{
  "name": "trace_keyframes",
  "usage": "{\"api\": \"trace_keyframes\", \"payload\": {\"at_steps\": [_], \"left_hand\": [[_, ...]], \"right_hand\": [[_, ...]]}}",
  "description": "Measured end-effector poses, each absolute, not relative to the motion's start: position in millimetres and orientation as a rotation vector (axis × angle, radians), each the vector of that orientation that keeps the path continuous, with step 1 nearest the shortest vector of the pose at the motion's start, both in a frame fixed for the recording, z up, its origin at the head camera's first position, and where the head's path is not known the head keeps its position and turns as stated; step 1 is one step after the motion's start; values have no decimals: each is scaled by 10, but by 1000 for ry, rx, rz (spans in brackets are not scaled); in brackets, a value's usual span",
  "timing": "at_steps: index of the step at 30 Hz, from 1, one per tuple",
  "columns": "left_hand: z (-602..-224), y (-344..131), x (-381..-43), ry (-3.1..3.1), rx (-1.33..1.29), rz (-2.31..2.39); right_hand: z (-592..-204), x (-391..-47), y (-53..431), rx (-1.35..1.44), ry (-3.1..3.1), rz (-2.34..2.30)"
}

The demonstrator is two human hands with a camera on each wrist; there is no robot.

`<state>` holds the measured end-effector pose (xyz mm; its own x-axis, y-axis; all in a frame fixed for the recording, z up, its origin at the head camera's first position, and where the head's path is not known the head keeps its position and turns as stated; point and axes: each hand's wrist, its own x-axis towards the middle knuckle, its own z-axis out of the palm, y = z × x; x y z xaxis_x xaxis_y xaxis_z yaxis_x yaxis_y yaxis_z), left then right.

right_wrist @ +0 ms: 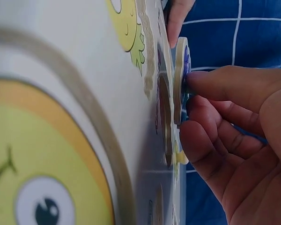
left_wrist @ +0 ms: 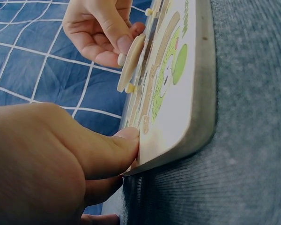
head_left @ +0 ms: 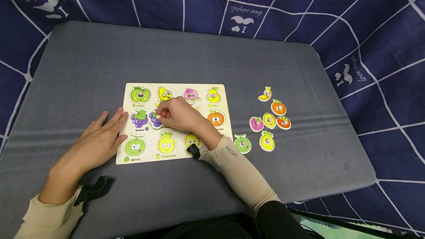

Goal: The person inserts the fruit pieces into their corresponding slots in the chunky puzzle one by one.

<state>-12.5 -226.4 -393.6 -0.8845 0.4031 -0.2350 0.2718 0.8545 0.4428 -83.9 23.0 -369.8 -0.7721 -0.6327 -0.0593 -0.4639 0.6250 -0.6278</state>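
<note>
A cream wooden puzzle board (head_left: 151,141) with printed fruit pictures lies on the grey table. My right hand (head_left: 180,113) pinches a purple grape puzzle piece (head_left: 154,120) by its small knob. The piece is over the board's middle row, just right of the printed grape picture (head_left: 139,118). In the right wrist view the piece (right_wrist: 179,79) stands off the board's face, thumb and finger at its knob. My left hand (head_left: 96,145) lies at the board's left edge with fingers extended. Its thumb (left_wrist: 124,145) touches the board's edge in the left wrist view.
Right of the board lie several loose knobbed fruit pieces, among them a banana (head_left: 265,94), a pineapple (head_left: 267,141) and a green melon (head_left: 242,144) close to the board's edge. In the board's top row sit pieces such as an apple (head_left: 140,95). A blue checked cloth (head_left: 206,6) hangs behind the table.
</note>
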Motion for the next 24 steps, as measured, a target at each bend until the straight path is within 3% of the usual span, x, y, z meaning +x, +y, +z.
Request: {"api": "trace_keyframes", "payload": {"at_steps": [24], "left_hand": [[-3864,-2254,-144,2697,500,547]], "right_hand": [[-3701,-902,26,-943,2546,-876]]}}
